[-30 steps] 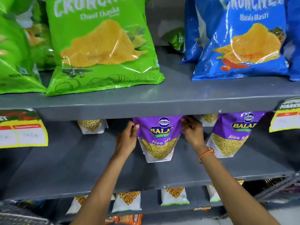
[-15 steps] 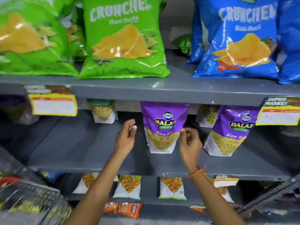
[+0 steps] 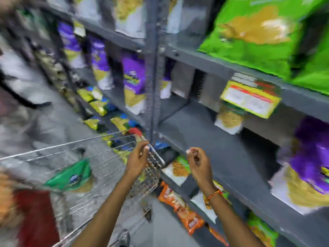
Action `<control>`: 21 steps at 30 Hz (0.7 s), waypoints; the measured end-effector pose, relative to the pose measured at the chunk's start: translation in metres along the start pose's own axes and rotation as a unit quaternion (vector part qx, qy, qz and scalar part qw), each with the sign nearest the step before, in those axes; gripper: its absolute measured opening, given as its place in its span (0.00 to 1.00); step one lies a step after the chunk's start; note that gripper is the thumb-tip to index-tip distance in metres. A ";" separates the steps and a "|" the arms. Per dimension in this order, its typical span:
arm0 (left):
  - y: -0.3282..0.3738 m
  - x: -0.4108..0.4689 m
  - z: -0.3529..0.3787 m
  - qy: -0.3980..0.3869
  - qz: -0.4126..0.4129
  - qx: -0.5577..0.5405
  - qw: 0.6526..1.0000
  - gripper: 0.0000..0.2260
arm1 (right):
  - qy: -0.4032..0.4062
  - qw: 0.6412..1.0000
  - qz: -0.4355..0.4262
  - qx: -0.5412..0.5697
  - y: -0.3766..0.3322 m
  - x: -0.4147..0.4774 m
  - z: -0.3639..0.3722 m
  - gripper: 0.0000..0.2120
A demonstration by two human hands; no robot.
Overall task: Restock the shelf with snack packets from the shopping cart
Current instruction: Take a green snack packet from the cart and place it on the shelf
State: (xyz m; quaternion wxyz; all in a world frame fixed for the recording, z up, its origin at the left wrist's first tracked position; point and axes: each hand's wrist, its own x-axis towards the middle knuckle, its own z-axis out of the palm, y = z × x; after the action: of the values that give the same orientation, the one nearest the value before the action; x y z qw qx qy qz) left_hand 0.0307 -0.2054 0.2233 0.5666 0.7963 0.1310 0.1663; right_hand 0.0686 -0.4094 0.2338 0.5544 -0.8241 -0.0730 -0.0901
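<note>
A blurred view down a shop aisle shows two bare hands held out between a wire shopping cart (image 3: 99, 157) on the left and a grey metal shelf (image 3: 213, 139) on the right. The left hand (image 3: 138, 160) hangs over the cart's near right corner, fingers loosely curled, holding nothing; whether it touches the wire rim cannot be told through the blur. The right hand (image 3: 198, 164), with an orange thread band at the wrist, floats in front of the shelf's edge, its fingers half curled toward the palm, also empty.

One green snack packet (image 3: 71, 176) lies inside the cart, toward its near left.

On the middle board of the shelf stand two packets: one small yellow-and-white packet (image 3: 229, 120) far back under a yellow price tag (image 3: 251, 98), and one purple packet (image 3: 306, 166) at the near right. Above them sits one large green chip bag (image 3: 258, 32), with the edge of perhaps a second beside it. Below, near the floor, are orange packets (image 3: 179, 207). Farther left along the aisle, at least three more purple packets (image 3: 133, 79) stand in a row.
</note>
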 end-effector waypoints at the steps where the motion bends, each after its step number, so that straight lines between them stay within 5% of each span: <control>1: -0.017 0.007 -0.025 0.024 -0.011 0.010 1.000 0.09 | -0.029 1.000 -0.006 -0.004 -0.005 0.007 0.032 0.02; 6: -0.135 0.030 -0.134 0.124 -0.168 0.076 0.975 0.10 | -0.194 0.981 0.017 -0.016 -0.011 0.025 0.203 0.02; 10: -0.237 0.009 -0.194 0.033 -0.458 0.138 0.877 0.14 | -0.347 0.932 0.064 -0.080 0.022 0.012 0.322 0.06; 12: -0.267 -0.003 -0.220 0.071 -0.531 0.079 0.840 0.18 | -0.412 0.899 0.095 -0.113 0.041 0.007 0.368 0.10; 15: -0.307 -0.007 -0.246 0.156 -0.522 0.054 0.837 0.30 | -0.472 0.861 0.120 -0.150 0.061 0.006 0.427 0.13; 18: -0.340 0.000 -0.258 0.209 -0.488 -0.013 0.847 0.21 | -0.503 0.847 0.110 -0.134 0.070 0.009 0.475 0.23; 21: -0.366 0.007 -0.266 0.214 -0.456 -0.002 0.864 0.14 | -0.522 0.837 0.062 -0.149 0.077 0.010 0.504 0.18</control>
State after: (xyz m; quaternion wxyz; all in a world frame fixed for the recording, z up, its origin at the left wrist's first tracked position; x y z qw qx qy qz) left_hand -0.0803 0.1441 -0.0415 0.5391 0.5914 0.5970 0.0562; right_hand 0.1294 0.0295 -0.0188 0.3087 -0.8246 -0.2860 0.3781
